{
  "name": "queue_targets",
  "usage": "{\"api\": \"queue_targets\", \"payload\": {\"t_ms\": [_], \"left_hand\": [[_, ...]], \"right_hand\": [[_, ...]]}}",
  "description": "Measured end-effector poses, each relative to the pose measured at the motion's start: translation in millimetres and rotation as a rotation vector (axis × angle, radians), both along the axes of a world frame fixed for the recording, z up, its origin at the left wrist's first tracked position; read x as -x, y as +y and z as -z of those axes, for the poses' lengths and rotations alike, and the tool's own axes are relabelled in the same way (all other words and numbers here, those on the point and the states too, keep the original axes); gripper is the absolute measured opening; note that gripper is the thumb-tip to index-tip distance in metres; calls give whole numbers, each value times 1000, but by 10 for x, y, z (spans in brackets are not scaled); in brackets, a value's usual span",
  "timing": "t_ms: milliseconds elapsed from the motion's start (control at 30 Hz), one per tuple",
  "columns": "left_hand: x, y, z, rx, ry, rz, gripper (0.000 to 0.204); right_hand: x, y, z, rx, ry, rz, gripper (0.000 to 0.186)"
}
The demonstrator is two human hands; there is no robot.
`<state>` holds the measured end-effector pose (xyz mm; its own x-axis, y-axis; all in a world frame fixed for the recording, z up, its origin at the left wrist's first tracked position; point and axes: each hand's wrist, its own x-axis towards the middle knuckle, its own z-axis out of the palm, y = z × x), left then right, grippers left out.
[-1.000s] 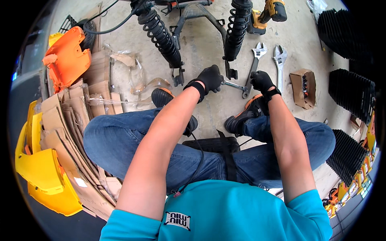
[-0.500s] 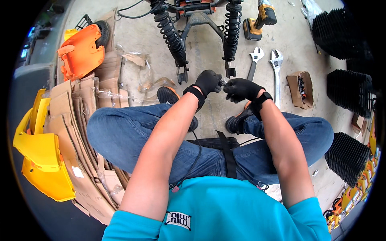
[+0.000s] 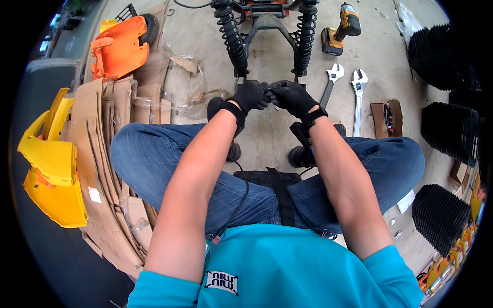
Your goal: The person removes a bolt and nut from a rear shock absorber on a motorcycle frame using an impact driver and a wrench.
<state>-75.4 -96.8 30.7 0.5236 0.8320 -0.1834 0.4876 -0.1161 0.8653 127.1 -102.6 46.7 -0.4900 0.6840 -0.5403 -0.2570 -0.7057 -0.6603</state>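
1. Gloves, black, cover both hands, which meet fingertip to fingertip just below the black frame (image 3: 269, 23) that lies on the concrete floor (image 3: 195, 41).
2. Left hand (image 3: 250, 96) is curled, its fingers pinched toward the right hand (image 3: 291, 97), which is curled the same way; something small seems to be pinched between them, but it is too small to name.
3. Two coil-over shock absorbers (image 3: 232, 38) run down the frame's sides, their lower ends just above the hands.
4. Right of the frame lie two adjustable wrenches (image 3: 358, 90) side by side, and above them stands a yellow-and-black cordless drill (image 3: 341, 28).
5. Further right of the frame, past the wrenches, sits a small open cardboard box (image 3: 387, 117), and beyond it stand stacks of black ribbed parts (image 3: 447, 128).
6. Left of the frame, flattened cardboard (image 3: 97, 149) is piled up, with an orange plastic body panel (image 3: 119, 49) above it and yellow plastic panels (image 3: 51, 169) at its outer edge.
7. Below the frame, the person's black shoes (image 3: 300, 151) rest on the floor between knees in blue jeans (image 3: 154, 154).
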Motion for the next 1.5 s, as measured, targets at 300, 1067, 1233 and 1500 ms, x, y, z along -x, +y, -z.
{"api": "queue_targets", "payload": {"t_ms": [300,1067,1233,1500], "left_hand": [[788,435,-1271,96,45,-552,38],[468,1096,-1517,-51,128,-441,17],[470,1138,-1457,-82,150,-410,17],[461,1130,-1549,-19,191,-441,18]], "right_hand": [[349,359,366,-57,-130,218,14],[588,620,636,-109,-51,84,23],[652,600,623,-193,-117,26,28],[731,571,647,-212,-121,14,29]]}}
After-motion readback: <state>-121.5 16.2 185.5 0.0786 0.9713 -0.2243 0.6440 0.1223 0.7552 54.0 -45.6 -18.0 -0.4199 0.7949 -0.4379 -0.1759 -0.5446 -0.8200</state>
